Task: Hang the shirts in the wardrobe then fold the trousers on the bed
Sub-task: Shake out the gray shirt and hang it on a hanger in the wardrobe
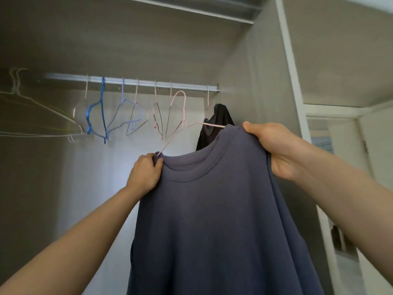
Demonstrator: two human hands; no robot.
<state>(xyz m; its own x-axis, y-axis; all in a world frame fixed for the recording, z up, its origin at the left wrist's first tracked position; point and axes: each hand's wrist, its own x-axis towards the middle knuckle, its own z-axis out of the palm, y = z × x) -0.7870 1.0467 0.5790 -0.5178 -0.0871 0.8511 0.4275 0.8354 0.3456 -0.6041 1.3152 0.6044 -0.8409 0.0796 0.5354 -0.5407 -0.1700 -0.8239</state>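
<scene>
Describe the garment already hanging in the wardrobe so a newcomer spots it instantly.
Follow the silver wardrobe rail to its right end. There, on a pink wire hanger, hangs a black garment, partly behind the raised grey-blue shirt. Every other hanger on the rail is bare.

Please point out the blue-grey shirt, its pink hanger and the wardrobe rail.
blue-grey shirt [212, 220], head view, front below the collar.
pink hanger [210, 124], head view, bare wire above the collar.
wardrobe rail [191, 87], head view, bare stretch between hangers.
</scene>
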